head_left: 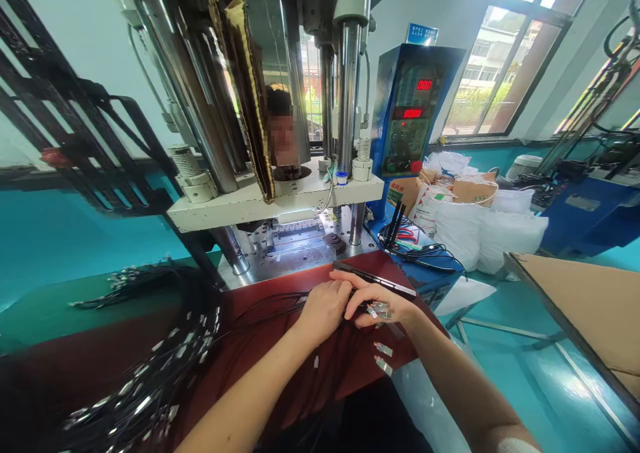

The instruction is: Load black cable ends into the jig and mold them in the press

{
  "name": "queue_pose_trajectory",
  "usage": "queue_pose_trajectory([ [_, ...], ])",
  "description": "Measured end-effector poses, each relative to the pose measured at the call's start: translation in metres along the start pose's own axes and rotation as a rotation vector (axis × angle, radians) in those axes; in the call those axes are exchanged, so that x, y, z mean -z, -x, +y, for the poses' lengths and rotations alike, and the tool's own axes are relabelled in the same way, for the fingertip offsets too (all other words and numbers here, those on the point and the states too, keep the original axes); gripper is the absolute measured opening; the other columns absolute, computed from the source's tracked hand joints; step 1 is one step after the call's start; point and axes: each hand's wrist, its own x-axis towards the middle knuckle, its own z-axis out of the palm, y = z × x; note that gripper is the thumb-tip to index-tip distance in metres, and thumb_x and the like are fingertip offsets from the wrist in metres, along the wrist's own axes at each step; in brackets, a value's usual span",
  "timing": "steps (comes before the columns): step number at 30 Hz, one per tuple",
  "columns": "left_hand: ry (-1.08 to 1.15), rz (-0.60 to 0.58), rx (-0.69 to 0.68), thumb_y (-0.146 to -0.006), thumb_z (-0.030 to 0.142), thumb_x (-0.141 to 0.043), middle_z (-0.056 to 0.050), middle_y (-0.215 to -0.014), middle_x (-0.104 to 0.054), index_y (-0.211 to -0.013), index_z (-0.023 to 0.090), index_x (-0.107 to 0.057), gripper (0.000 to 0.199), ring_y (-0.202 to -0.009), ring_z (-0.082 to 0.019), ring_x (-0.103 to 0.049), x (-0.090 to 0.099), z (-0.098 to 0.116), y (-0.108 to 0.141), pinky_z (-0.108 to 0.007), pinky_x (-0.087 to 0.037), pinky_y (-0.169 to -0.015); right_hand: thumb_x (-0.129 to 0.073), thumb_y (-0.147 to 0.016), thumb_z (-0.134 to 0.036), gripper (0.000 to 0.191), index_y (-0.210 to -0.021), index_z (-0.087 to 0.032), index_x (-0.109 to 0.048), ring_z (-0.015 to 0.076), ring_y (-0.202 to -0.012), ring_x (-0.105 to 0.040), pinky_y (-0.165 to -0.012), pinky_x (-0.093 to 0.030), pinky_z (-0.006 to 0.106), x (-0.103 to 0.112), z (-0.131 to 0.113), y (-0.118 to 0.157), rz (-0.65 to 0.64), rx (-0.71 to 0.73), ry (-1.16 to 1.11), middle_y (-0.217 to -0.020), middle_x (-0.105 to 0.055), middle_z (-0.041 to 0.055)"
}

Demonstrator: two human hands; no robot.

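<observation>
My left hand point(324, 308) is closed over thin black cables point(273, 301), which run off to the left across the red-brown table point(300, 390). My right hand point(387, 298) touches it, fingers curled round the same cables; small metal connector ends point(381, 310) stick out under its palm. Just below, loose connectors point(383, 366) lie on the table. Behind the fingers rests a long black bar point(397, 286) with a silver tip. What exactly sits between the fingertips is hidden.
A press with a lit metal mold point(296, 234) stands ahead, under a cream plate point(300, 196). Many cables with connectors point(193, 336) pile up at left. To the right are a blue control box point(413, 113), white sacks point(457, 233) and a cardboard-topped table point(590, 306).
</observation>
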Motion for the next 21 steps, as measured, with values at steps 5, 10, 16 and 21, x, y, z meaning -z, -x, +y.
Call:
queue_pose_trajectory([
  [5, 0.132, -0.021, -0.014, -0.084, 0.018, -0.040, -0.012, -0.089, -0.063, -0.093, 0.012, -0.049, 0.014, -0.082, -0.024, -0.060, 0.004, -0.001, 0.000, -0.037, -0.048, -0.071, -0.067, -0.073, -0.026, 0.015, -0.086, -0.021, -0.071, 0.0235, -0.130, -0.019, -0.106, -0.014, 0.035, -0.001, -0.011, -0.012, -0.050, 0.023, 0.119, -0.143, -0.025, 0.0040],
  [10, 0.310, -0.023, 0.023, -0.083, 0.019, -0.042, -0.016, -0.098, -0.062, -0.102, 0.006, -0.052, 0.025, -0.091, -0.026, -0.059, 0.016, -0.004, -0.001, -0.039, -0.048, -0.076, -0.062, -0.077, -0.031, 0.014, -0.082, -0.022, -0.071, 0.0243, -0.128, -0.026, -0.106, -0.017, 0.040, -0.005, -0.020, -0.020, 0.026, 0.060, 0.062, -0.134, -0.040, 0.0065],
  [16, 0.620, 0.081, -0.090, -0.085, 0.024, -0.042, -0.010, -0.123, -0.051, -0.121, 0.016, -0.045, 0.037, -0.114, -0.020, -0.045, 0.057, -0.015, 0.006, -0.036, -0.035, -0.098, -0.066, -0.073, -0.028, 0.006, -0.077, -0.024, -0.067, 0.0237, -0.108, -0.051, -0.099, -0.031, 0.045, -0.010, -0.016, -0.046, 0.315, 0.037, -0.263, -0.102, -0.064, 0.0048],
  [21, 0.976, 0.314, 0.197, -0.088, 0.038, -0.035, -0.012, -0.110, -0.057, -0.108, 0.014, -0.052, 0.036, -0.105, -0.020, -0.051, 0.120, -0.041, 0.035, -0.038, -0.037, -0.095, -0.067, -0.070, -0.031, 0.012, -0.077, -0.024, -0.059, 0.0189, -0.079, -0.061, -0.086, -0.046, 0.040, -0.009, -0.038, -0.090, 0.586, 0.075, -0.460, -0.072, -0.064, 0.0003],
])
